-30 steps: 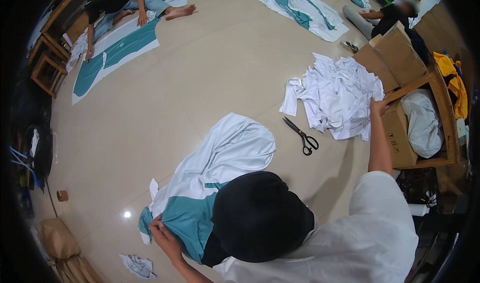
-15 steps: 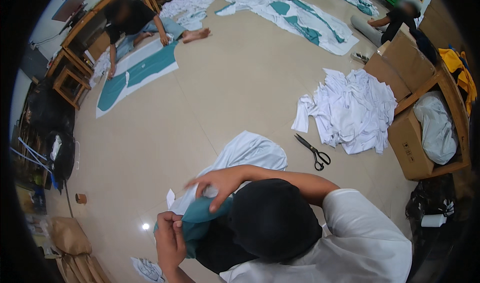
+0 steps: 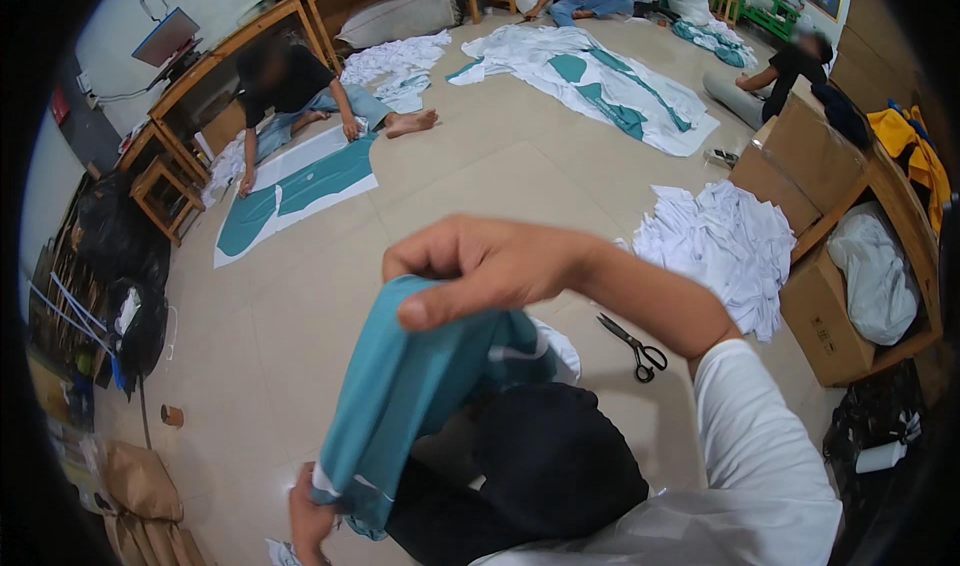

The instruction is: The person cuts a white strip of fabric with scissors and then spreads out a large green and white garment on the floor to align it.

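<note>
My right hand (image 3: 465, 271) is raised in the middle of the view, its fingers closed over the top of a teal-and-white cloth (image 3: 395, 386), which hangs in folds. My left hand (image 3: 308, 511), low at the left, grips the cloth's lower end near a white edge. A rounded black fabric shape (image 3: 550, 466) lies just right of the cloth, in front of my white top. Part of a white piece (image 3: 560, 351) shows behind the cloth on the floor. Black scissors (image 3: 632, 348) lie to its right.
A heap of white pieces (image 3: 712, 251) lies beside cardboard boxes (image 3: 820, 306) and a wooden shelf at the right. Co-workers (image 3: 285, 91) sit on the floor farther off among teal-and-white fabrics (image 3: 585, 76). A wooden stool (image 3: 165, 191) and black bags (image 3: 115, 236) stand at the left.
My right hand moved from the pile at the right to the cloth, then lifted it upward. My left hand still grips it, lower down. The surroundings shifted downward in the view.
</note>
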Demonstrator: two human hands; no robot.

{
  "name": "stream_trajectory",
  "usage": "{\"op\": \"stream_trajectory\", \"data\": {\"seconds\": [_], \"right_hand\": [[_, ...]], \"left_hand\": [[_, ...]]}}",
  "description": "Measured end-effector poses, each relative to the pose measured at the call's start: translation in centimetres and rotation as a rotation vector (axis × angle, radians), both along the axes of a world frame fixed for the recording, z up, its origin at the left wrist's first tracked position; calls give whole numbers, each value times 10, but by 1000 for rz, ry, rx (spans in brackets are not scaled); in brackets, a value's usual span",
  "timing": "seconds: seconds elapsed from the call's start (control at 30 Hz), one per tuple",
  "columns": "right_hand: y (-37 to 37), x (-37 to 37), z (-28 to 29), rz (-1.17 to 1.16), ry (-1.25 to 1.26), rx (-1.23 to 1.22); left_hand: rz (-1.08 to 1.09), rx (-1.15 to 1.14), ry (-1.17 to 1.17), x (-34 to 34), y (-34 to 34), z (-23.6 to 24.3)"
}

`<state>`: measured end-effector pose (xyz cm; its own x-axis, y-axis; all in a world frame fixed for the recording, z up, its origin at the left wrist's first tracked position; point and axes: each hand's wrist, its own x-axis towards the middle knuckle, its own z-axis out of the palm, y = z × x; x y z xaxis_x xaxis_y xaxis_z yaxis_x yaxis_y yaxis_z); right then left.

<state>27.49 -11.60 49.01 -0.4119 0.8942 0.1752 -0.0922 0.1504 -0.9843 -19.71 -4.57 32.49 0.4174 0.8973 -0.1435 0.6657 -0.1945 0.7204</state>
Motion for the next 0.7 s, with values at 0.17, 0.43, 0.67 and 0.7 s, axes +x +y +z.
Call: {"op": "stream_trajectory", "data": {"seconds": [0.17, 0.43, 0.67, 0.7], "right_hand": [[0, 38, 28, 100, -1003, 94], [138, 147, -27, -851, -1578, 504], [169, 301, 88, -1690, -1507, 1294], [154, 357, 166, -1726, -1340, 1136]], "left_hand": [[95, 295, 218, -91, 77, 20], [104, 1064, 576, -210, 284, 112], [416, 1399, 583, -226, 326, 333], [525, 1265, 426, -196, 335, 291]]}}
